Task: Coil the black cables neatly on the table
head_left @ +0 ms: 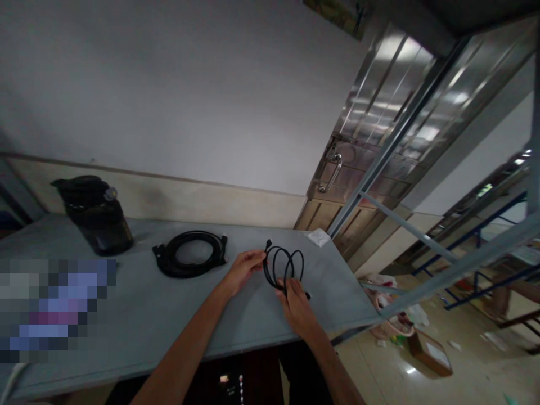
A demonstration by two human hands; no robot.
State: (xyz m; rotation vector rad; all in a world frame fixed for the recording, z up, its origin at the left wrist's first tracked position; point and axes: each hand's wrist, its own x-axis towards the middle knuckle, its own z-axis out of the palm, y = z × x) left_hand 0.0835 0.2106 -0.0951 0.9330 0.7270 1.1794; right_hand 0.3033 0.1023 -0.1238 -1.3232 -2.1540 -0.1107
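A thin black cable [274,264] lies in loose loops on the grey-blue table, with one plug standing up near its upper left and another end at its lower right. My left hand [244,268] is closed on the left side of the loops, just below the upper plug. On the lower right part of the same cable rests my right hand [296,305], its fingers bent round the strands. To the left, a thicker black cable [185,269] sits in a neat coil, its connectors sticking out at both sides; neither hand touches it.
A dark water bottle [99,216] stands at the back left of the table [169,332]. A white folded tissue [319,237] lies at the back right corner. Metal frame bars [379,152] rise beyond the right edge. On the floor are a basket [399,323] and a cardboard box [430,352].
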